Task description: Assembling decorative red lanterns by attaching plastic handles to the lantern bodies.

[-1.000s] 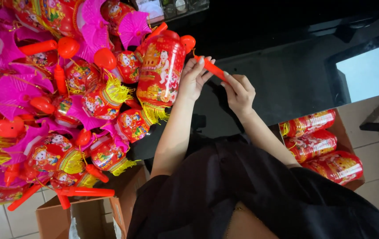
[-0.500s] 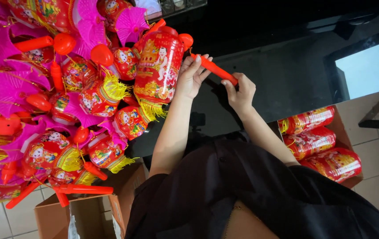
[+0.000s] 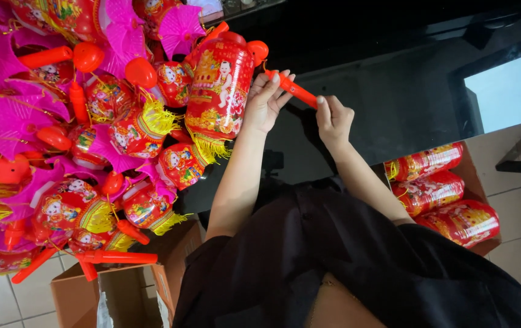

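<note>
A person in a black top worked at a dark table (image 3: 394,103) heaped with red lanterns and pink paper fans. The left hand (image 3: 265,102) lay against the side of a tall red lantern (image 3: 219,91), its fingertips curled round one end of a red stick (image 3: 291,88); the right hand (image 3: 333,118) pinched the stick's other end between thumb and fingers. Over the past second the stick had tipped from pointing towards the lantern's top to lying across both hands, and the hands had drawn slightly apart, which suggested the handle was being fitted or straightened. The lantern stood beside the pile (image 3: 78,133). Three more lanterns lay in a box (image 3: 449,188) at right; an open carton (image 3: 114,291) sat on the tiled floor.
</note>
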